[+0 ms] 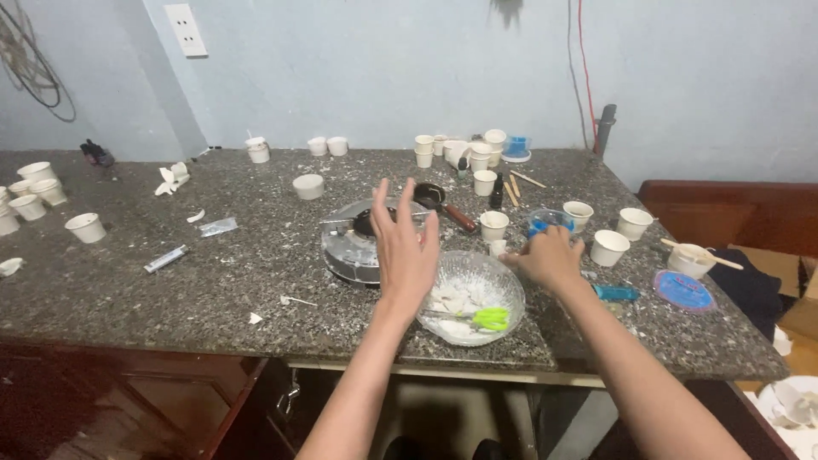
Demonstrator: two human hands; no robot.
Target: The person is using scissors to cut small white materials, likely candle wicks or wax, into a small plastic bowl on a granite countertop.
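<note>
My left hand [406, 247] hovers spread open above the glass bowl [471, 296] near the counter [170, 281] front edge; my right hand [548, 258] touches the blue round container [550, 221], grip unclear.

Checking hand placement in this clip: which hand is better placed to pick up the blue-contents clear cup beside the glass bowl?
Right hand: it rests just below the clear cup. The left hand hovers open farther away.

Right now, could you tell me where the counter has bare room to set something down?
The widest bare patch of the counter lies left of the round burner, in front of the small tube. Another strip runs behind the burner, around the lone white cup. It is crowded right of the glass bowl, where the right hand sits among paper cups.
</note>
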